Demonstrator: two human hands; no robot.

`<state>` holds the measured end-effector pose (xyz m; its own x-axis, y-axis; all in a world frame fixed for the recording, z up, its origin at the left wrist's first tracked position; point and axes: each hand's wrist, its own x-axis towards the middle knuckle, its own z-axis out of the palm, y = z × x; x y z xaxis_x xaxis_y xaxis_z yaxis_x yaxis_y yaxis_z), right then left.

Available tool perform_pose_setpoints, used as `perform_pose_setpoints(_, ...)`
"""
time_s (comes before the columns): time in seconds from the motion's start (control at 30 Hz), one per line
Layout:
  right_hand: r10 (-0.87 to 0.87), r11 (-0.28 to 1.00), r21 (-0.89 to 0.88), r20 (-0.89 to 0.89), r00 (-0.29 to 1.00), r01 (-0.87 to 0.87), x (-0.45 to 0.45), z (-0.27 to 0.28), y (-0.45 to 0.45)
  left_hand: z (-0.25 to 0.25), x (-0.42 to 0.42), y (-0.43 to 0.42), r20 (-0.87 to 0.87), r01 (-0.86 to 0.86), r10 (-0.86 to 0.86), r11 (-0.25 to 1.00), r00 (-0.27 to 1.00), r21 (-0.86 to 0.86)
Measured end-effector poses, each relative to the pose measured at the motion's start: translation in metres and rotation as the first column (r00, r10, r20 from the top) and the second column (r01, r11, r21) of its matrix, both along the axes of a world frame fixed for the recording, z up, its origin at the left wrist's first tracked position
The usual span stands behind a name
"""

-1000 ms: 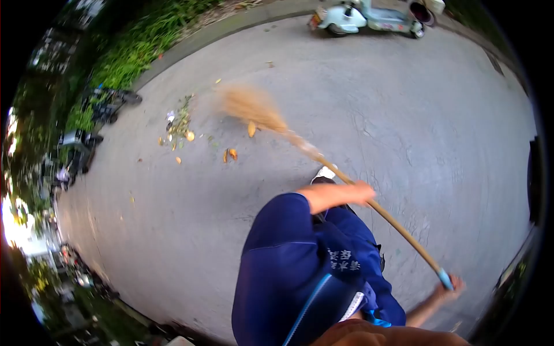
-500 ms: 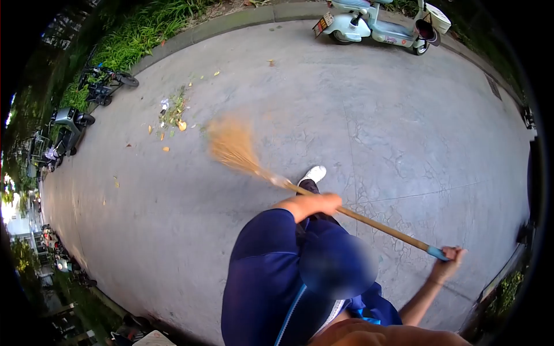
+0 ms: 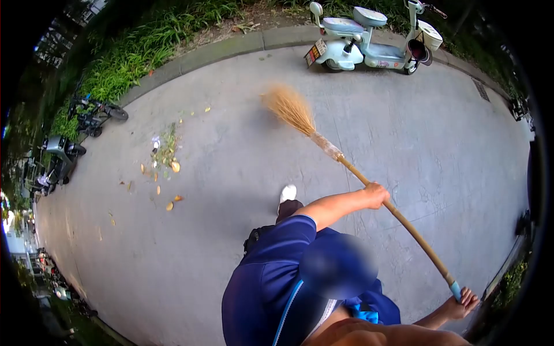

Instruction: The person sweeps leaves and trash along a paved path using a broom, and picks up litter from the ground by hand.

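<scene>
Broom [image 3: 353,170] is slanted over the gray ground [image 3: 242,150], with its straw [image 3: 293,111] up near the top middle and its stick [image 3: 421,244] running down to the right. Shiny wrap [image 3: 327,146] goes around the place where the straw meets the stick.

The left hand [image 3: 376,196] has its grip closed around the stick, partway along. The right hand [image 3: 460,304] has its grip curled around the blue end [image 3: 456,289], down in the right corner. The straw is blurry, so I can't tell if its tips touch the ground.

A white shoe [image 3: 288,193] is on the ground below the straw. Well to the left is a small messy pile [image 3: 167,149] of green and yellow bits, and a few yellow leaves [image 3: 169,206] lie just below it. A pale blue scooter [image 3: 384,52] stands beside the stone curb [image 3: 231,49] at the top. Green plants [image 3: 124,60] grow behind the curb, and two dark bikes [image 3: 95,115] are parked at the far left.
</scene>
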<state>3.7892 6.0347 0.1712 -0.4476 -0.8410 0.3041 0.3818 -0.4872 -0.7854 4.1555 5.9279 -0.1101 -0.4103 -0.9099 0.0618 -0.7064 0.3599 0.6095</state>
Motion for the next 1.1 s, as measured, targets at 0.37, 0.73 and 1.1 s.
perform_pose_setpoints(0.37,0.108,0.954,0.260,0.175,0.979,-0.152,0.183,-0.041,-0.196,0.032,0.220,-0.005,-0.089,0.032,-0.007,0.959,0.996,0.283)
perform_pose_setpoints(0.73,0.135,0.884,0.398,0.288,0.948,-0.246,0.379,-0.180,-0.465,0.016,0.429,-0.144,-0.011,-0.242,0.260,0.912,0.965,0.330)
perform_pose_setpoints(1.1,0.274,0.688,0.583,0.343,0.898,-0.432,0.652,-0.265,-0.633,0.022,0.663,-0.234,0.158,-0.431,0.405,0.780,0.901,0.453)
